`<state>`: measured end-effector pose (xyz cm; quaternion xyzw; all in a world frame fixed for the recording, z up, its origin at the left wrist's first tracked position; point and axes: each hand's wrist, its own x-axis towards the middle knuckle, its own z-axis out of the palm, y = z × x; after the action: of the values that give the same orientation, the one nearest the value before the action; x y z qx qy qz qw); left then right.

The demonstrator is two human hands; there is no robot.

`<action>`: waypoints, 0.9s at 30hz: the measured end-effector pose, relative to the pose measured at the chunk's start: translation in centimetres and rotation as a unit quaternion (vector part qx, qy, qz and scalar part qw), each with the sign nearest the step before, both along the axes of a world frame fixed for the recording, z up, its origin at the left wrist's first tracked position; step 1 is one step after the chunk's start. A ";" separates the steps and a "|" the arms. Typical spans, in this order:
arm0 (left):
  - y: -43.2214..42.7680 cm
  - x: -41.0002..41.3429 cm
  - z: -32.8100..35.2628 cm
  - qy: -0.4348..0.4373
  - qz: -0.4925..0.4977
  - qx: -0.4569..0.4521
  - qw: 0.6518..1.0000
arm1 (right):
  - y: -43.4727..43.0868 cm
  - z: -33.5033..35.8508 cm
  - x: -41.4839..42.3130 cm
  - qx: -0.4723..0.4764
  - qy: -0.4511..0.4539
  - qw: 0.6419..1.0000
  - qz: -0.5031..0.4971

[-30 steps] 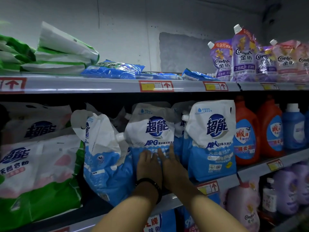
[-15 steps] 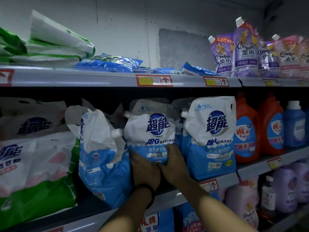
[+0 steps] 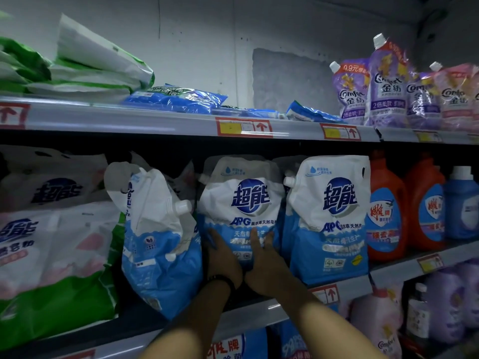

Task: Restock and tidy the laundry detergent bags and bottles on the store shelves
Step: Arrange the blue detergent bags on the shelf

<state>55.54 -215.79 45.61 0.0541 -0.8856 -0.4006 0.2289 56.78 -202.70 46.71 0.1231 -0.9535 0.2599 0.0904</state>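
At the front edge of the middle shelf (image 3: 248,313), both my hands are clamped round the bottom of 1 blue-and-white detergent pouch (image 3: 243,203): left hand (image 3: 224,257) on its lower left side, right hand (image 3: 267,260) on the lower right, thumb on the front. It's upright, can't tell if the base touches the shelf. It's between a slumped pouch (image 3: 160,242) on the left and a straight pouch (image 3: 329,229) on the right, with orange bottles (image 3: 386,216) further right. Up top are flat blue bags (image 3: 176,98) and purple softener pouches (image 3: 383,86)
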 end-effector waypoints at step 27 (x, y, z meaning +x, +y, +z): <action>-10.3 22.1 3.5 0.030 0.001 0.003 1.000 | -14.0 10.3 13.6 -0.208 0.122 0.971 0.006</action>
<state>77.64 -226.06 49.09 0.0434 -0.8770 -0.4049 0.2552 70.37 -216.70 57.00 0.1385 -0.8596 0.4358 0.2282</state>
